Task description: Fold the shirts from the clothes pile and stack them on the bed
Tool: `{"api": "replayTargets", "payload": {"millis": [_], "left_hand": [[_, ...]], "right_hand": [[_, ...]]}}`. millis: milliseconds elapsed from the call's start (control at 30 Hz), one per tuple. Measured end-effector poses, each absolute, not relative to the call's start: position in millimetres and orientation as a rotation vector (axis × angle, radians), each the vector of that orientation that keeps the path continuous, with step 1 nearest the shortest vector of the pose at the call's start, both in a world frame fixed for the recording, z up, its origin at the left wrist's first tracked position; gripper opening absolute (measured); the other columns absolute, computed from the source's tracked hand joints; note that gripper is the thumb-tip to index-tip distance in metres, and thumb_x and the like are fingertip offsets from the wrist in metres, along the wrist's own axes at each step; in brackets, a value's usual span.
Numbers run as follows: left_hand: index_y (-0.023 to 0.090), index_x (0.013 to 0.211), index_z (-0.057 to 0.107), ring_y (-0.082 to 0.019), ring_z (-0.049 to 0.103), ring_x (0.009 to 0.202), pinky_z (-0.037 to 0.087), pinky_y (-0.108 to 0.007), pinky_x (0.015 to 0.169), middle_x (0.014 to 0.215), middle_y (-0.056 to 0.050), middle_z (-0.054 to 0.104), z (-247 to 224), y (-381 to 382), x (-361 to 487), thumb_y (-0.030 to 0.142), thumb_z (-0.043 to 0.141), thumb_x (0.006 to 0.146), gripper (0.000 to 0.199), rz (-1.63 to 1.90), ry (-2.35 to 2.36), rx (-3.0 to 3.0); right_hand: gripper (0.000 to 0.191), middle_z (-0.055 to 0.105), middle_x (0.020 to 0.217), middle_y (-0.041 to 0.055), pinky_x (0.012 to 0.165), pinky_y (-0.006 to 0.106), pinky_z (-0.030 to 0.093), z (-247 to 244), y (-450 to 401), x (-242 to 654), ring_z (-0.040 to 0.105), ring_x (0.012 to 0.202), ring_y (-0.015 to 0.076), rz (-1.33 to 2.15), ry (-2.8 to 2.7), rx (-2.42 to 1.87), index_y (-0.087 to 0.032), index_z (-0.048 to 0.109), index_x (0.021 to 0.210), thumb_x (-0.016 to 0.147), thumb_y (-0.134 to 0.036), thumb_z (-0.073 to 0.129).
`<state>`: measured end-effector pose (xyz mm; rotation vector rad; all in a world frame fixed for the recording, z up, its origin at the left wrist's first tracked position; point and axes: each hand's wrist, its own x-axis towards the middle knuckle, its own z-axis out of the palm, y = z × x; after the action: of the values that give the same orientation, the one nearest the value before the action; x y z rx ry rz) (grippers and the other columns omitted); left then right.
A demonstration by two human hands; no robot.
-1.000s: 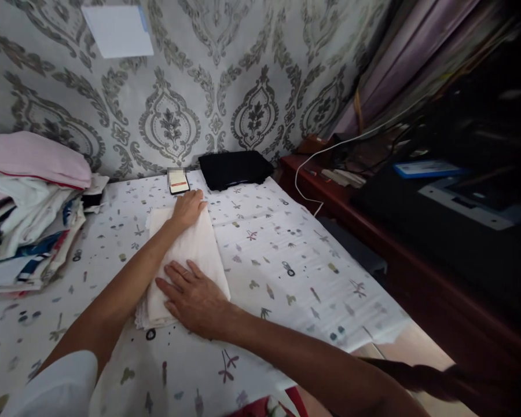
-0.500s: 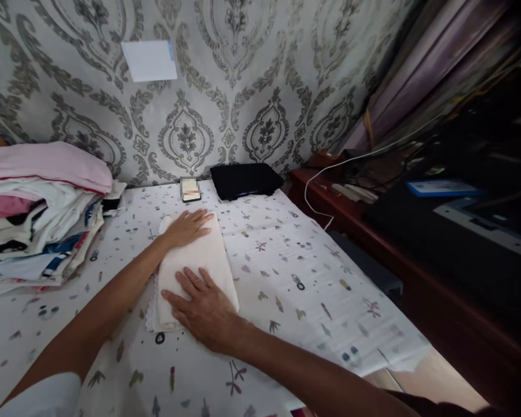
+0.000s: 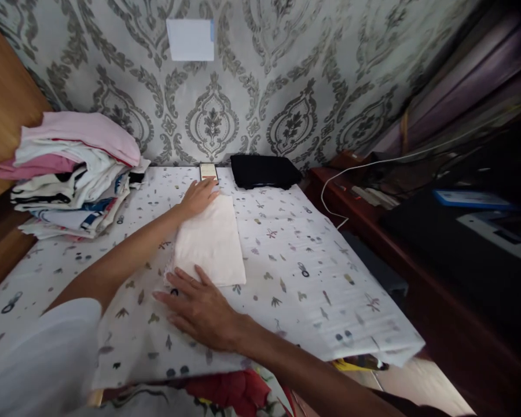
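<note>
Two open hands at a folded cloth (image 3: 212, 246) on a patterned sheet (image 3: 304, 301).
The left hand (image 3: 198, 198) lies over the cloth's far end, near the phone (image 3: 208, 171), and the right hand (image 3: 202, 310) is at its near edge; each grip is open, fingers spread, grasping nothing. A clothes pile (image 3: 80, 174) sits to the left.

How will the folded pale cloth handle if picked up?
Likely floppy: the folded pale cloth lies flat and looks like soft fabric. It might open up if lifted by one edge, since layers show along its left side. Pushed, it may wrinkle or drag on the printed sheet, being fabric on fabric.
</note>
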<state>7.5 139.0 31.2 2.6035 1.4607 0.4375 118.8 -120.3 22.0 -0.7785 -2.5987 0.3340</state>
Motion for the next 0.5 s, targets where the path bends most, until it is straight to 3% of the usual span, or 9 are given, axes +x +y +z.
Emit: {"api": "replayTargets", "payload": {"millis": [67, 133, 200, 267, 333, 400, 500], "left_hand": [[0.019, 0.155, 0.028, -0.024, 0.021, 0.152, 0.017, -0.044, 0.121, 0.166, -0.011, 0.022, 35.5, 104.1, 0.7, 0.051, 0.020, 0.103, 0.061, 0.387, 1.289, 2.630], [0.024, 0.157, 0.024, -0.023, 0.015, 0.154, 0.010, -0.045, 0.123, 0.167, -0.008, 0.017, 37.9, 64.6, -4.2, 0.053, 0.020, 0.103, 0.061, 0.229, 1.053, 2.699], [0.028, 0.158, 0.023, -0.023, 0.011, 0.155, 0.000, -0.045, 0.124, 0.168, -0.004, 0.016, 37.8, 31.3, -5.6, 0.050, 0.024, 0.104, 0.059, 0.110, 0.795, 2.801], [0.028, 0.158, 0.022, -0.021, 0.012, 0.155, -0.001, -0.044, 0.125, 0.167, -0.004, 0.019, 34.8, 12.4, -3.7, 0.043, 0.026, 0.105, 0.056, 0.050, 0.612, 2.852], [0.027, 0.159, 0.020, -0.019, 0.015, 0.154, 0.002, -0.042, 0.125, 0.166, -0.004, 0.021, 29.9, 10.0, 0.1, 0.037, 0.026, 0.105, 0.055, 0.013, 0.512, 2.849], [0.027, 0.160, 0.018, -0.017, 0.015, 0.154, 0.002, -0.041, 0.125, 0.166, -0.003, 0.021, 25.1, 19.9, 4.3, 0.038, 0.023, 0.106, 0.055, -0.019, 0.472, 2.821], [0.026, 0.160, 0.015, -0.016, 0.011, 0.154, -0.001, -0.039, 0.125, 0.167, -0.001, 0.019, 20.1, 44.5, 10.0, 0.048, 0.018, 0.105, 0.059, -0.056, 0.503, 2.784]], "right_hand": [[0.035, 0.060, 0.140, 0.0100, 0.119, 0.050, 0.028, 28.3, -118.8, 123.8, 0.049, 0.136, 0.0226, 0.332, -2.462, -0.764, -0.020, 0.056, 0.134, 0.104, -0.031, 0.041], [0.028, 0.073, 0.112, 0.0080, 0.113, 0.044, 0.037, 33.7, -113.8, 132.6, 0.065, 0.110, 0.0186, 0.340, -2.329, -0.777, -0.017, 0.065, 0.116, 0.103, -0.024, 0.040], [0.027, 0.073, 0.086, 0.0052, 0.100, 0.039, 0.047, 35.5, -106.7, 143.9, 0.066, 0.085, 0.0170, 0.311, -2.235, -0.828, -0.017, 0.067, 0.096, 0.101, -0.020, 0.040], [0.028, 0.070, 0.078, 0.0058, 0.089, 0.038, 0.051, 32.6, -100.5, 155.5, 0.064, 0.080, 0.0186, 0.234, -2.236, -0.865, -0.017, 0.066, 0.087, 0.100, -0.020, 0.042], [0.027, 0.072, 0.087, 0.0082, 0.093, 0.041, 0.049, 26.3, -97.3, 165.6, 0.064, 0.091, 0.0207, 0.175, -2.330, -0.847, -0.017, 0.068, 0.093, 0.100, -0.021, 0.042], [0.029, 0.072, 0.114, 0.0123, 0.108, 0.047, 0.041, 18.9, -98.2, 173.3, 0.061, 0.113, 0.0230, 0.166, -2.458, -0.847, -0.014, 0.066, 0.115, 0.101, -0.026, 0.043], [0.052, 0.048, 0.152, 0.0152, 0.121, 0.051, 0.024, 12.1, -104.0, 180.4, 0.038, 0.144, 0.0254, 0.238, -2.619, -0.938, -0.013, 0.045, 0.146, 0.103, -0.042, 0.043]]}}
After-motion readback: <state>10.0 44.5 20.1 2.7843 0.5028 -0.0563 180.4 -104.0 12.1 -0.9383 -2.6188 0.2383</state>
